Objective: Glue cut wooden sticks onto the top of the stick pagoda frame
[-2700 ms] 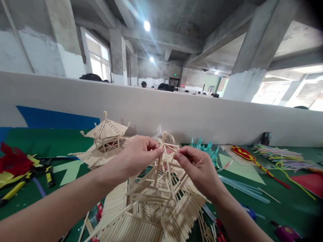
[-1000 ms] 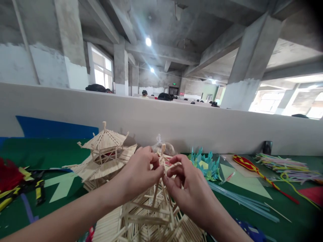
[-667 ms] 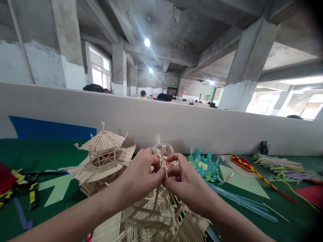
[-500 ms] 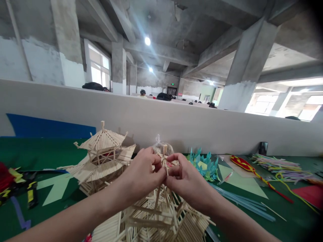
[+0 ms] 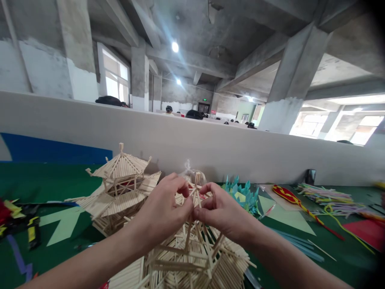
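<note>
Both hands meet at the peak of the stick roof frame (image 5: 192, 257), which sits low in front of you on the green table (image 5: 60, 180). Your left hand (image 5: 164, 208) and right hand (image 5: 221, 210) have their fingertips pinched together on the thin sticks that converge around the upright spire stick (image 5: 197, 180). Squeeze unevenly and, I judge, one of them could snap or spring out of the joint, skewing the peak. Your left forearm passes near the finished pavilion model (image 5: 120, 180), and a sideways slip could knock it.
</note>
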`<state>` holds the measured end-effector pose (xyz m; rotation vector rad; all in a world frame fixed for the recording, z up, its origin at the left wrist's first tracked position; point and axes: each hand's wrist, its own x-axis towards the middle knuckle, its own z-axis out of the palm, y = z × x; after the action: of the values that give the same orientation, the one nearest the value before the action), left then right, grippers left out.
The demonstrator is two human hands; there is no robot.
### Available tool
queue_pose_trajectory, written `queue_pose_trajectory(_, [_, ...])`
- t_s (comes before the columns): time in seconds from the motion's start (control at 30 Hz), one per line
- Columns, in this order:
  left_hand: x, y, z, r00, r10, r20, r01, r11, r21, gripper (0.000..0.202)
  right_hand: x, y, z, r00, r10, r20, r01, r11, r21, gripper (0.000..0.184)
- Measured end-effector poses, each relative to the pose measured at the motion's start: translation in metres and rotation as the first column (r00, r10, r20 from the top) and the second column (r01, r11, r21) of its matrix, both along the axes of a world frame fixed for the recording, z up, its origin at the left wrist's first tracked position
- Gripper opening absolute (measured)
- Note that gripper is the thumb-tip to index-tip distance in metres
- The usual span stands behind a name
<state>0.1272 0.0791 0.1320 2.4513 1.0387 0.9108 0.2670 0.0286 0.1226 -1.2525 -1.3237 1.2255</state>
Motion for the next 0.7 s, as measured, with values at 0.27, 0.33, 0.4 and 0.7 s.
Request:
queue_pose_trajectory(0.27, [-0.0008, 0.0049, -0.0056, 1.0, -0.01, 0.004, 0.01, 0.997, -0.076, 0.008, 0.0008, -0.0005, -0.0024, 1.0, 0.0, 0.021, 0.0, 1.0, 0.001, 0.035])
queue_pose_trajectory(0.33, [-0.0008, 0.0056, -0.0071, 1.0, -0.016, -0.002, 0.016, 0.996, -0.087, 0.008, 0.0012, -0.0002, -0.0021, 0.999, -0.007, 0.033, 0.007, 1.0, -0.002, 0.034])
queue_pose_trajectory(0.4, [-0.0007, 0.0061, -0.008, 1.0, -0.028, -0.009, 0.027, 0.995, -0.096, 0.008, 0.0019, 0.0003, -0.0018, 0.999, -0.011, 0.039, 0.011, 1.0, -0.003, 0.035])
queue_pose_trajectory(0.7, [-0.0003, 0.0076, -0.0077, 0.999, -0.029, -0.035, 0.025, 0.994, -0.108, 0.01, 0.0036, 0.0013, -0.0044, 0.999, 0.004, 0.05, -0.005, 1.0, 0.01, 0.034])
